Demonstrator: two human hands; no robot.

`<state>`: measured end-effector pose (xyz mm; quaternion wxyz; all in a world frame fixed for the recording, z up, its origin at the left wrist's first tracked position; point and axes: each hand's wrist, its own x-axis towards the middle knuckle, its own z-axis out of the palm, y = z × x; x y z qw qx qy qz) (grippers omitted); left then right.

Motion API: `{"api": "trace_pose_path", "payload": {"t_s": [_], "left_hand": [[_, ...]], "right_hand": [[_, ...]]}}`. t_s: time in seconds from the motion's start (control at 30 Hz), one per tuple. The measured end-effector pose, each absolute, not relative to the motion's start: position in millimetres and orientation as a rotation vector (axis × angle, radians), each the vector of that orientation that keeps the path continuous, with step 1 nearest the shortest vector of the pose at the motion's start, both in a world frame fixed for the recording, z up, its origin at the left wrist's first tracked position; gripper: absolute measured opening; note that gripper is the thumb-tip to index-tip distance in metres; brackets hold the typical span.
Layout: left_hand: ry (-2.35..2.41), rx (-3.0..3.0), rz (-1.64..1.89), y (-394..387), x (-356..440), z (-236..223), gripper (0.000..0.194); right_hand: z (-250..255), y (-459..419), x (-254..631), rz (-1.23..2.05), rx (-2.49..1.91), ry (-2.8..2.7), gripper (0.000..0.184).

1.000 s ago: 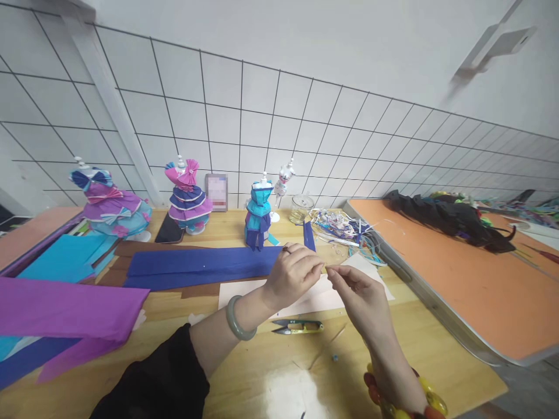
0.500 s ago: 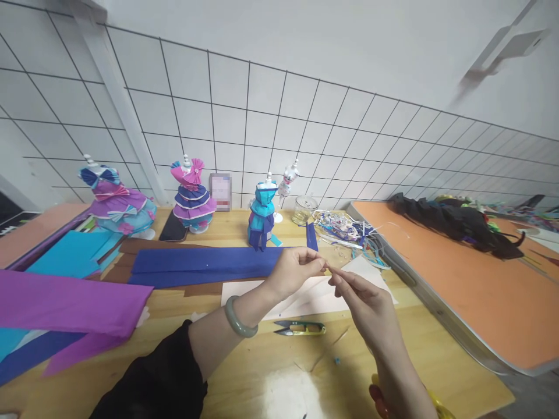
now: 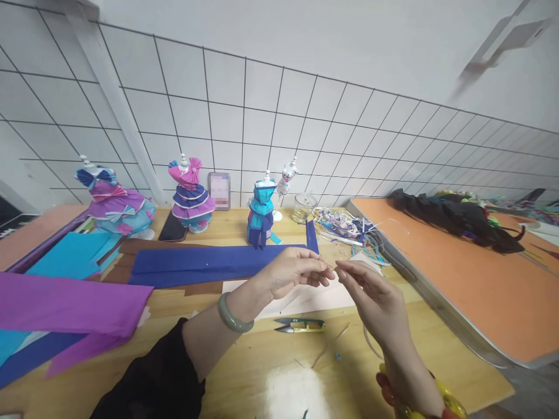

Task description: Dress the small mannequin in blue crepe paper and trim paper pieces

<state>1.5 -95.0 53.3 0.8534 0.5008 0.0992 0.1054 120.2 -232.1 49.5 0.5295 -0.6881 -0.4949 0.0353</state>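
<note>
We are holding both hands raised above the pale wooden tabletop (image 3: 244,372), just in front of the long dark blue crepe paper strip (image 3: 205,263). The left hand (image 3: 288,274) and the right hand (image 3: 371,294) are meeting fingertip to fingertip. The fingers of each hand are pinched together on a very thin, pale item at the meeting point; it is too small to identify, and a fine thread-like loop (image 3: 370,344) is hanging below the right wrist.

Risks, as we are judging them:
- The pinch area is minimal. A slight relaxation of either hand could be dropping the item onto the tabletop, where it would be hard to find against the white paper sheet (image 3: 305,299).
- Uneven pulling between the hands could be snapping or bending the item.
- The hanging loop could be snagging on the small yellow-handled thread snips (image 3: 300,326) lying directly below the hands.
- A forward lurch could be knocking the blue paper-dressed mannequin figure (image 3: 261,216) standing behind the strip.
</note>
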Motion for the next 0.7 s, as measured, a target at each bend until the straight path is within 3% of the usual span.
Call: {"api": "trace_pose_path", "payload": {"t_s": [0.7], "left_hand": [[0.122,1.204,0.217,-96.8,-0.3,53.2,0.026]], "right_hand": [[53.5,-234.3,124.2,0.035,-1.597,-1.379,0.014]]}}
